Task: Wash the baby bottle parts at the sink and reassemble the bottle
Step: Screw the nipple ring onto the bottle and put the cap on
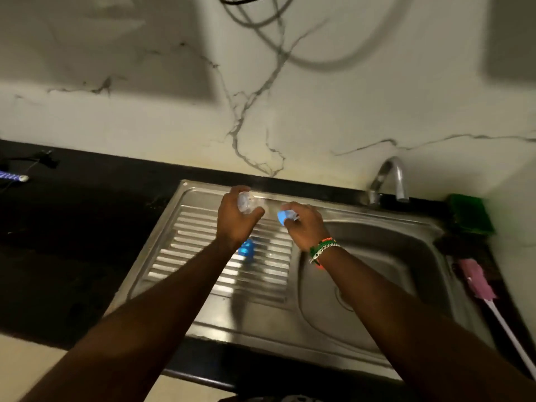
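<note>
Both hands are raised over the ribbed drainboard [200, 256] of a steel sink. My left hand [235, 219] grips a clear baby bottle [246, 202], its fingers curled round it. A hand's width to the right, my right hand [303, 227] holds a light-blue collar ring [282, 216] with a clear part in it. The two parts do not touch. Another blue bottle part [246, 249] lies on the drainboard below my left wrist, partly hidden by it. The frame is blurred.
The sink basin [385, 274] lies to the right, with a curved tap [390, 178] behind it. A green sponge [470, 214] sits at the back right corner. A pink bottle brush [478, 282] with a white handle lies along the right edge. Dark counter stretches left.
</note>
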